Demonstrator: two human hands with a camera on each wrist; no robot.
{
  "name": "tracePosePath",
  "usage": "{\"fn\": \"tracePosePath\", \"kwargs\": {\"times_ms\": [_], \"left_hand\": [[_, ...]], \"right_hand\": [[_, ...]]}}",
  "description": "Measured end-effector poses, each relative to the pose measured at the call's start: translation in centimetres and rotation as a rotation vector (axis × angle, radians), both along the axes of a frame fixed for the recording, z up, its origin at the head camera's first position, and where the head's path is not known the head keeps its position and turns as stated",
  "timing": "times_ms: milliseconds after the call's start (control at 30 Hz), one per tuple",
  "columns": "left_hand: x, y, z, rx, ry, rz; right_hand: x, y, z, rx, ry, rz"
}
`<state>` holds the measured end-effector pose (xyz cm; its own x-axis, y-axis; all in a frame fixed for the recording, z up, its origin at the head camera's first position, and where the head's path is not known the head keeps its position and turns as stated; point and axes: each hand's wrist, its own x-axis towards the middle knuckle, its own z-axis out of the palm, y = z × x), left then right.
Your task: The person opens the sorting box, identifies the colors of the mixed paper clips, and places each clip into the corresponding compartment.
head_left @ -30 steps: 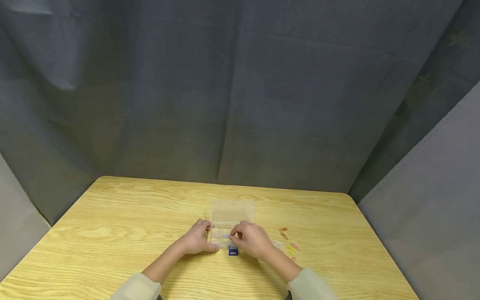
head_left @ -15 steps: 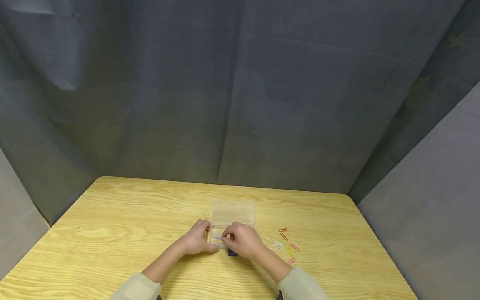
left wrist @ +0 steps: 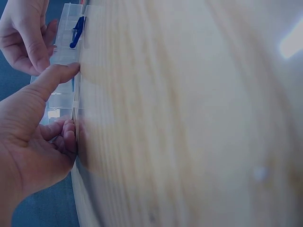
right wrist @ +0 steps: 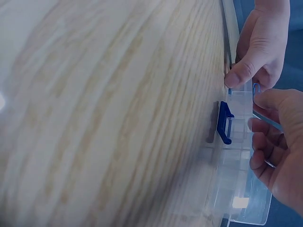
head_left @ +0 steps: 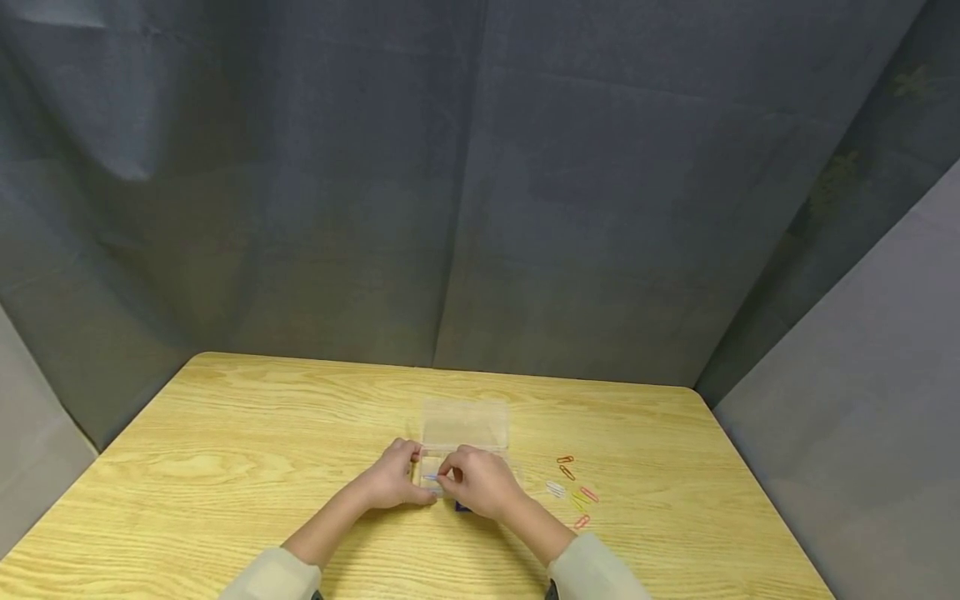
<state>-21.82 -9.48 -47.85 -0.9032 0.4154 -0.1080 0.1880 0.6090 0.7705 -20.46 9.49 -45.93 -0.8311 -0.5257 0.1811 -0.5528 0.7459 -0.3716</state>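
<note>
A clear plastic compartment box (right wrist: pixel 235 177) lies on the table with its see-through lid (head_left: pixel 465 423) folded back, and a blue latch (right wrist: pixel 223 124) sits on its front side. My left hand (head_left: pixel 393 479) grips the box's left end, thumb at the near edge and fingers at the far edge. Over the left compartments, my right hand (head_left: pixel 482 482) pinches a blue paper clip (right wrist: pixel 256 88) between thumb and forefinger. In the head view the right hand covers much of the box's right half and most of the latch.
Loose paper clips lie on the wooden table (head_left: pixel 262 433) to the right of the box: orange clips (head_left: pixel 566 467), white clips (head_left: pixel 555 489), yellow clips (head_left: pixel 579 501) and pink clips (head_left: pixel 588 495). Dark curtain (head_left: pixel 465 208) hangs behind the table.
My right hand has moved left across the box with the blue paper clip, covering more of the blue latch. My left hand keeps its place on the box.
</note>
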Motion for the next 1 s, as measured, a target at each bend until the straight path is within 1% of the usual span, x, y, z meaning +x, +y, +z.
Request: {"fn": "tracePosePath", "kwargs": {"times_ms": [300, 533, 700, 800, 867, 1000], "left_hand": [[0.0, 0.1, 0.1, -0.015, -0.008, 0.011], [0.0, 0.0, 0.0, -0.011, -0.006, 0.003], [0.0, 0.0, -0.1, -0.005, -0.012, 0.0], [0.0, 0.0, -0.1, -0.011, -0.004, 0.004], [0.0, 0.0, 0.0, -0.018, 0.002, 0.011], [0.0, 0.1, 0.1, -0.036, 0.017, 0.017]], "right_hand": [[0.0, -0.3, -0.1, 0.013, -0.001, 0.002], [-0.1, -0.3, -0.1, 0.017, -0.013, -0.015], [-0.1, 0.3, -0.1, 0.003, -0.008, -0.024], [-0.1, 0.8, 0.1, -0.007, 0.013, -0.031], [-0.2, 1.2, 0.2, -0.008, 0.026, -0.043], [-0.1, 2.0, 0.6, -0.009, 0.018, -0.078]]}}
